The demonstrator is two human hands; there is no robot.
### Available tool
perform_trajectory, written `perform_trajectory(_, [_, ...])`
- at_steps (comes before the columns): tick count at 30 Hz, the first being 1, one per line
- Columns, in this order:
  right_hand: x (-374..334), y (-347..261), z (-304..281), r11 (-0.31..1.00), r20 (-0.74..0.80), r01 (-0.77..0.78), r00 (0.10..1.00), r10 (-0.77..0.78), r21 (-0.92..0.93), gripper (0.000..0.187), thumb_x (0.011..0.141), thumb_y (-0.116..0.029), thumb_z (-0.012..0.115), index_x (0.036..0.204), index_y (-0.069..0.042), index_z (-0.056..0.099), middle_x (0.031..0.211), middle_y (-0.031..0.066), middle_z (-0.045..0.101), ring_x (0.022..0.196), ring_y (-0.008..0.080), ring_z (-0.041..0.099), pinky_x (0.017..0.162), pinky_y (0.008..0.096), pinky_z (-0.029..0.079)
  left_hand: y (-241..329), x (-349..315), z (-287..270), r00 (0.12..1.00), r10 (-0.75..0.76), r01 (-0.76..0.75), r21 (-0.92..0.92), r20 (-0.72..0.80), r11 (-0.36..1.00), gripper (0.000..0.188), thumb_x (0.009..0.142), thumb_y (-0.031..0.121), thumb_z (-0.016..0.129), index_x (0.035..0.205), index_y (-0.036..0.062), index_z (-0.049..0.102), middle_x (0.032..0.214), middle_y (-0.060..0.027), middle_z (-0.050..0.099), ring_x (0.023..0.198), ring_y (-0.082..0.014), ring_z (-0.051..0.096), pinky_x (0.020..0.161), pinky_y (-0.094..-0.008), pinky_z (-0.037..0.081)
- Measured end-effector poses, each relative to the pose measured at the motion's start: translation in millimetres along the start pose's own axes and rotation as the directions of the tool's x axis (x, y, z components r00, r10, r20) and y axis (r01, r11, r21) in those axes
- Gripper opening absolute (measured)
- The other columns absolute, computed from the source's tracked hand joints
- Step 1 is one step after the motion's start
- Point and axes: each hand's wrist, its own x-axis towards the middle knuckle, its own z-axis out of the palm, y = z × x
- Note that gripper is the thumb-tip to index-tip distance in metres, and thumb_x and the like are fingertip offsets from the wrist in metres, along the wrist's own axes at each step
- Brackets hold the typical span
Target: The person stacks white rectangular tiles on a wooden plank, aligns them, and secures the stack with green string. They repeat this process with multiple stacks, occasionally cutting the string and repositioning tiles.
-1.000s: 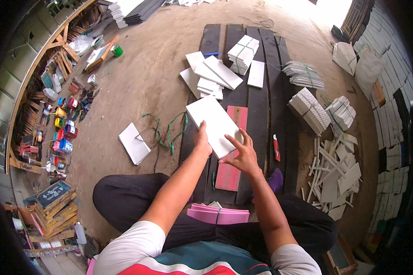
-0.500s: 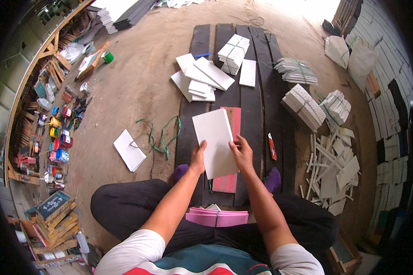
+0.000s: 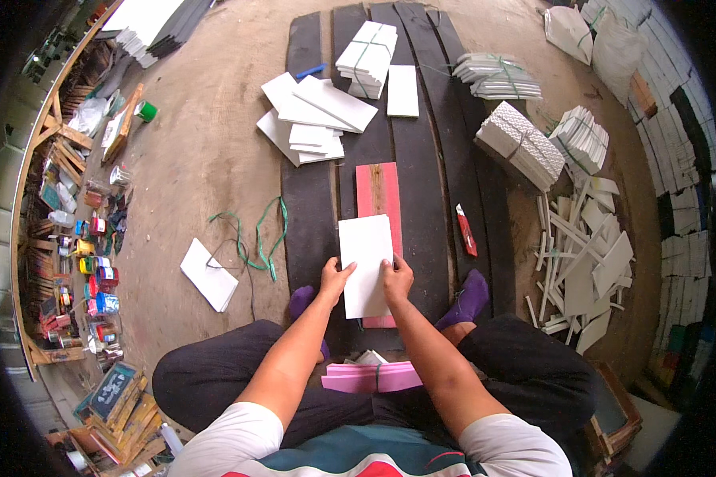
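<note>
My left hand [image 3: 336, 280] and my right hand [image 3: 398, 280] grip a small stack of white rectangular boards [image 3: 366, 268] by its two long sides, thumbs on top. The stack is over the near part of a red wooden plank [image 3: 379, 189], which lies on black slats. To the right of my right hand lies a red utility knife [image 3: 465, 232]. A tied bundle of pink sheets [image 3: 371, 378] sits close to my lap. The undersides of my fingers are hidden by the boards.
Loose white boards [image 3: 317, 103] and a tied white bundle [image 3: 367, 57] lie farther along the black slats [image 3: 422, 183]. White offcuts [image 3: 585, 254] and more bundles [image 3: 521, 143] are at right. Green string [image 3: 261, 246] and white sheets [image 3: 208, 274] lie left; paint cans [image 3: 103, 278] line the far left.
Both hands have brought the white boards nearer to me and straightened them over the red plank. The head view has shifted, so surrounding things appear higher and more to the left.
</note>
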Motion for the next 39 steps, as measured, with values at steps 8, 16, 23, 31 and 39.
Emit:
perform_trajectory(8, [-2, -9, 3, 0.973, -0.106, 0.030, 0.993, -0.056, -0.230, 0.040, 0.094, -0.019, 0.070, 0.130, -0.001, 0.069, 0.117, 0.0215, 0.073, 0.109, 0.0358, 0.068, 0.098, 0.0420, 0.051, -32, 31, 4, 0.980, 0.198, -0.183, 0.316, -0.016, 0.931, 0.059, 0.088, 0.026, 0.083, 0.131, -0.0064, 0.057, 0.119, -0.0217, 0.071, 0.107, -0.0288, 0.070, 0.092, -0.0398, 0.054])
perform_trajectory(16, [5, -1, -4, 0.877, -0.130, 0.119, 0.971, -0.201, -0.466, 0.037, 0.090, -0.027, 0.074, 0.122, -0.008, 0.076, 0.101, 0.0106, 0.065, 0.104, 0.0333, 0.059, 0.096, 0.0447, 0.048, 19, 10, 20, 0.998, 0.030, 0.004, 0.545, -0.054, 0.838, 0.076, 0.082, 0.036, 0.086, 0.140, -0.0014, 0.054, 0.139, -0.0277, 0.060, 0.126, -0.0413, 0.061, 0.103, -0.0466, 0.050])
perform_trajectory(23, [5, -11, -10, 0.833, -0.107, 0.070, 0.982, -0.153, -0.550, 0.038, 0.088, -0.032, 0.076, 0.120, -0.012, 0.078, 0.100, 0.0091, 0.068, 0.100, 0.0306, 0.062, 0.092, 0.0436, 0.050, 80, 5, 27, 0.877, 0.376, -0.370, 0.920, 0.300, 0.128, 0.094, 0.082, 0.028, 0.084, 0.161, 0.0171, 0.034, 0.172, -0.0143, 0.021, 0.156, -0.0356, 0.025, 0.121, -0.0585, 0.029])
perform_trajectory(31, [9, -14, -11, 0.852, -0.114, 0.007, 0.990, -0.078, -0.524, 0.035, 0.087, -0.033, 0.078, 0.117, -0.017, 0.079, 0.098, 0.0081, 0.069, 0.099, 0.0295, 0.064, 0.091, 0.0424, 0.052, 108, 25, 36, 0.733, 0.016, -0.673, 0.728, 0.680, -0.131, 0.104, 0.084, 0.056, 0.075, 0.166, 0.0230, 0.022, 0.175, -0.0055, 0.014, 0.161, -0.0329, 0.012, 0.123, -0.0654, 0.024])
perform_trajectory(39, [73, -16, -86, 0.778, -0.270, 0.037, 0.927, -0.262, -0.627, 0.034, 0.091, -0.035, 0.075, 0.111, -0.007, 0.076, 0.109, 0.0170, 0.072, 0.105, 0.0377, 0.065, 0.093, 0.0470, 0.051, 98, 18, 40, 0.789, -0.017, -0.607, 0.774, 0.615, -0.178, 0.134, 0.065, 0.071, 0.084, 0.168, 0.0275, 0.009, 0.176, -0.0013, 0.007, 0.161, -0.0295, 0.007, 0.123, -0.0666, 0.023])
